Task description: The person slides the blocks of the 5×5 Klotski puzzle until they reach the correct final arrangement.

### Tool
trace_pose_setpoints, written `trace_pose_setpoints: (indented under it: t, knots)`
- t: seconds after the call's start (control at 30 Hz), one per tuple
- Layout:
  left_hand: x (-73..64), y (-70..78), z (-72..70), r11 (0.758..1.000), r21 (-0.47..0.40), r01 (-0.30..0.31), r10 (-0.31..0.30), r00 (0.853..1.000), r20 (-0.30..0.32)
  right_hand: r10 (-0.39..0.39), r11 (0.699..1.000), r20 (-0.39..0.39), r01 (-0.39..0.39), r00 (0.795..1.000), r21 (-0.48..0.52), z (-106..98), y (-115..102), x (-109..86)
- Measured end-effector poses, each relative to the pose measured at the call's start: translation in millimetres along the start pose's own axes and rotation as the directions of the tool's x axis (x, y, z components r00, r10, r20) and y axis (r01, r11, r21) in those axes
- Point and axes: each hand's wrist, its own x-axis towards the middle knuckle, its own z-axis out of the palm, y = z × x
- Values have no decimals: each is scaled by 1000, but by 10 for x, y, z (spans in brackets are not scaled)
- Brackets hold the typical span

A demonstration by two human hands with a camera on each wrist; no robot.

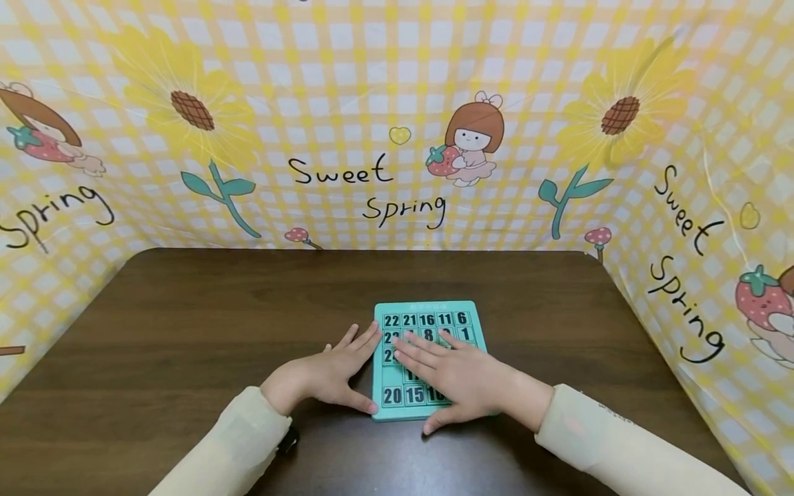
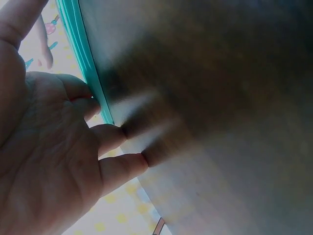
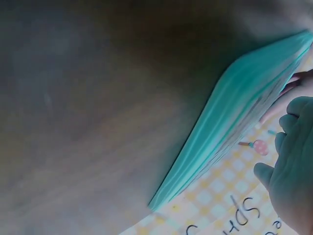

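- Left hand: I read its fingers as straight and spread, holding nothing, set along the left edge of the teal number board. Index tip is at that edge, higher up; thumb tip is at the near left corner.
- Right hand: I have these fingers extended and parted, gripping nothing, laid over the board's middle. I cannot tell whether they press down. Thumb points toward the wearer, its tip past the near edge.
- Board: flat on the dark wood table, beside the left fingers and partly beneath the right.
- Number tiles: top row reads 22, 21, 16, 11, 6, just beyond the right fingers. 20 and 15 lie nearer the wearer than those fingertips; several others I lose under the hand.
- Bare slot: between the left thumb and the right fingertips, directly above 20.
- Pale sleeves on both arms, behind the fingers; a black item shows at the left cuff.
- Checked cloth: well beyond the fingers, yellow and white, printed "Sweet Spring", with sunflowers.
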Motion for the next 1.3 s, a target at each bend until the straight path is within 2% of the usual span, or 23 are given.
trace_pose_setpoints:
  t: [0.13, 0.47, 0.7, 1.03, 1.17, 1.3]
  knots:
    - [-5, -2, 4, 1000, 0, 4, -4, 1000, 3, 35, 998, 27, -37, 999, 43, 21, 51, 73]
    - [7, 23, -6, 1000, 0, 1, -1, 1000, 11, 44, 999, 38, -44, 998, -6, 25, 57, 154]
    - [8, 20, -2, 1000, 5, -4, 4, 1000, 2, 25, 999, 48, -26, 999, 19, 16, -16, 106]
    - [9, 23, -4, 1000, 4, -10, 10, 1000, -8, -19, 1000, 2, 19, 1000, 8, 64, -113, -10]
    - [8, 24, -8, 1000, 6, -12, 12, 1000, -7, -22, 1000, 11, 22, 1000, 8, 51, -88, -24]
    - [1, 26, -3, 1000, -3, -9, 9, 1000, -2, 16, 1000, 19, -16, 1000, 19, 41, -3, -4]
